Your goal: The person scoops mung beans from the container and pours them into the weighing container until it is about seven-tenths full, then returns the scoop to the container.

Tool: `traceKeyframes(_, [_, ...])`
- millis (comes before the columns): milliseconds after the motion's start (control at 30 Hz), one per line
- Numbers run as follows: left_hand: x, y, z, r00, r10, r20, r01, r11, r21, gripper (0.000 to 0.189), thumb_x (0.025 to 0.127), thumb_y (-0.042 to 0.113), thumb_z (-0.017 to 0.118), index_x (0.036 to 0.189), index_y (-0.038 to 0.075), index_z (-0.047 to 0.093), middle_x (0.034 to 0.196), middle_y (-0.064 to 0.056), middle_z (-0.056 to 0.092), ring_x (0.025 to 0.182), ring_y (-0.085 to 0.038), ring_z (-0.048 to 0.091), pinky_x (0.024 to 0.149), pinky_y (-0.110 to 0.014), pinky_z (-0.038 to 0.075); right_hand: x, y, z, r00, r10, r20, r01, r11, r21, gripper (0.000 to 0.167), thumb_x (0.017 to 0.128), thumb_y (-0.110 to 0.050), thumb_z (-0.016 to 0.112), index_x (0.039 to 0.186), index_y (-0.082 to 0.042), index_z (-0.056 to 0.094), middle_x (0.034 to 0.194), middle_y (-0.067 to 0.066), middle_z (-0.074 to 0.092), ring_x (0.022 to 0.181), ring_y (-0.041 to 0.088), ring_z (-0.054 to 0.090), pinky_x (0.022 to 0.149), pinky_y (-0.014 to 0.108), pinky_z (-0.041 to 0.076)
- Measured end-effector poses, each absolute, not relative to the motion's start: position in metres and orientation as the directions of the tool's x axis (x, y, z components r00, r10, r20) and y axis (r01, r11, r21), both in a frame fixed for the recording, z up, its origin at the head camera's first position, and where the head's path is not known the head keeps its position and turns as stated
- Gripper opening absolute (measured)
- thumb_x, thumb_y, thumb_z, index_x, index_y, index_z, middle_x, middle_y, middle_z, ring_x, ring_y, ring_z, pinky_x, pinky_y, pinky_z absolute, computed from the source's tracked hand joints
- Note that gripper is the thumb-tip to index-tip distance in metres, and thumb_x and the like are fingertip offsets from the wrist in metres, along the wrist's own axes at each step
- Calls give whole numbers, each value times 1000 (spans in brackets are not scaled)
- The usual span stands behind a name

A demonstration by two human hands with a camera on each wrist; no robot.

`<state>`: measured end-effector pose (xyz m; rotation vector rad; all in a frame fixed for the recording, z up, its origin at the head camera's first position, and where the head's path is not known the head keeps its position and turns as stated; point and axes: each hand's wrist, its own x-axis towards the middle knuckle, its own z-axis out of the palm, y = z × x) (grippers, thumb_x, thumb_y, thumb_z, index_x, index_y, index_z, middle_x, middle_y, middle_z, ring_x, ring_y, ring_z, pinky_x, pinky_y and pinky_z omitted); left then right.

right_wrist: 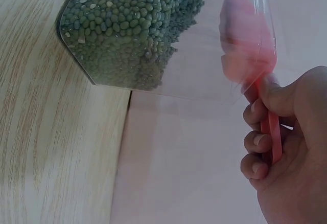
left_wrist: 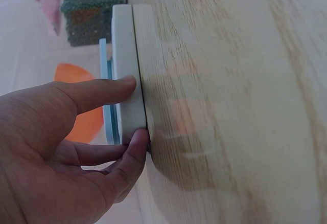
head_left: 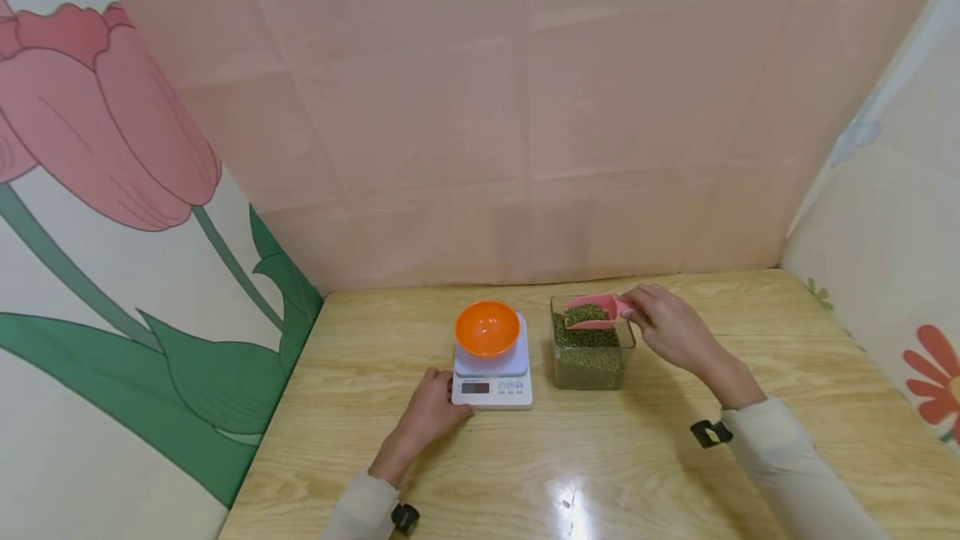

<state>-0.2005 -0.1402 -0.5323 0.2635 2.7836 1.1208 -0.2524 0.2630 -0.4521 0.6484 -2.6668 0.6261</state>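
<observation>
A pink scoop [head_left: 613, 305] heaped with green mung beans [head_left: 587, 314] is held level just above the beans in a clear square container [head_left: 632, 342]. My right hand [head_left: 675, 330] grips its handle, fingers curled round it in the right wrist view. Left of the container stands a white kitchen scale [head_left: 491, 402] with an orange bowl [head_left: 487, 332] on its platform. No beans show inside the bowl. At the scale's front left corner my left hand [head_left: 431, 409] holds the edge, thumb on the front side and fingers on the left side. The scale's display digits are too small to read.
Everything stands on a light wood-grain table [head_left: 360, 340]. A pinkish covered wall [head_left: 450, 148] rises behind it. Painted walls with a large tulip [head_left: 142, 123] and a red flower [head_left: 937, 377] flank the table.
</observation>
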Motion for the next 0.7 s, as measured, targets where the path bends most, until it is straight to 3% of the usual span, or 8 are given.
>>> traceKeyframes(267, [-201,-142,-534,-976,213,-42,126,710,692,53,88,13,87,136,2,68,115,-8,64,99,-21,51,89,-38,50,-253,263,-451,-863,-334,380,-469,809,-355,21,108,-14,61,118,1,71,114,18,73,111,39,66,95,60,52])
traceKeyframes(700, [-200,-142,-533,-977,210,-48,119,712,692,55,88,13,88,137,2,67,115,-8,65,99,-20,50,89,-36,49,-255,253,-443,-848,-341,405,-491,792,-363,21,109,-16,60,116,0,71,107,15,73,103,35,67,89,56,53])
